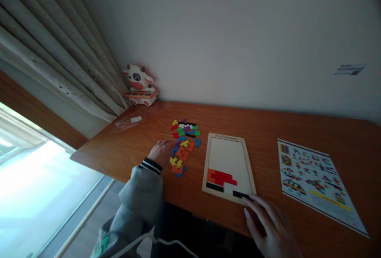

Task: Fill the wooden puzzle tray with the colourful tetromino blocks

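My left hand rests at the left edge of a pile of colored puzzle pieces, fingers loosely extended and apparently empty; some fingertips are hard to make out. The pieces are orange, yellow, blue, green, red, purple, white and black. To their right lies a wooden puzzle board. In its lower part sit a red piece, an orange piece, a black bar at lower left and another black bar at lower right. My right hand is open, its fingertips at the right end of that second bar.
A printed pattern sheet lies on the table at the right. A cow toy stands at the back left, near a clear plastic wrapper. A white cable hangs below the front edge. Curtain and window are left.
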A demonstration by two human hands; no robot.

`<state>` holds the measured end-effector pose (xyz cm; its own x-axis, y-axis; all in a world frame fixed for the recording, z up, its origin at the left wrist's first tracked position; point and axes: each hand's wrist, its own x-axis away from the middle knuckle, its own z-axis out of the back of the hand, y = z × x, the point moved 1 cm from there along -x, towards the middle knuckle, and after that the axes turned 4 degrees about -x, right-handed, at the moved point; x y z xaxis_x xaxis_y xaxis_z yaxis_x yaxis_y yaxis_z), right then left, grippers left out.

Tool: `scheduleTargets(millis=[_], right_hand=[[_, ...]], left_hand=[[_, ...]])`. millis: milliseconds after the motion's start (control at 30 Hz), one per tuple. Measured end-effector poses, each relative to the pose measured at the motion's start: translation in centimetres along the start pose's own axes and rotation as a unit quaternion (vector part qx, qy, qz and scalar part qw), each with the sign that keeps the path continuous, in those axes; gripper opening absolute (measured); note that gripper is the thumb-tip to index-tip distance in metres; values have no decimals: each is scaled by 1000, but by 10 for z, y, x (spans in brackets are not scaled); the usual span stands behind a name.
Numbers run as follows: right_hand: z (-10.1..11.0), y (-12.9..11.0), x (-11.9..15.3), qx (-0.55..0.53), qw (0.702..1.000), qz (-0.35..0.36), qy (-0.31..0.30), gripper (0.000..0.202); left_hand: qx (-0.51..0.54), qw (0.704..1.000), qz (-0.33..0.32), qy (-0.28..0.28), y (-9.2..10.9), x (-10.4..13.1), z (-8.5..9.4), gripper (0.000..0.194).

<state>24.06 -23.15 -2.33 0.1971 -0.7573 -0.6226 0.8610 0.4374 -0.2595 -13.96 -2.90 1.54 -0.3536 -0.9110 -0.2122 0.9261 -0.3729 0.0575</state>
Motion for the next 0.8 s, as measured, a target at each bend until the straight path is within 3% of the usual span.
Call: scheduleTargets(millis=[233,500,700,800], right_hand=[[-1,-1,-3,7,1000,1,20,33],[0,-3,0,1,999,-27,21,35],[-3,-1,5,-2,999,-49,-1,34],[-3,-1,6,-10,999,-50,-2,34]], left_hand=[[7,999,27,-29,-37,26,-1,41],[36,998,52,-29,-43,35,-3,30],[147,986,34,73,-41,45,-3,40],[185,974,47,122,-29,48,4,38]])
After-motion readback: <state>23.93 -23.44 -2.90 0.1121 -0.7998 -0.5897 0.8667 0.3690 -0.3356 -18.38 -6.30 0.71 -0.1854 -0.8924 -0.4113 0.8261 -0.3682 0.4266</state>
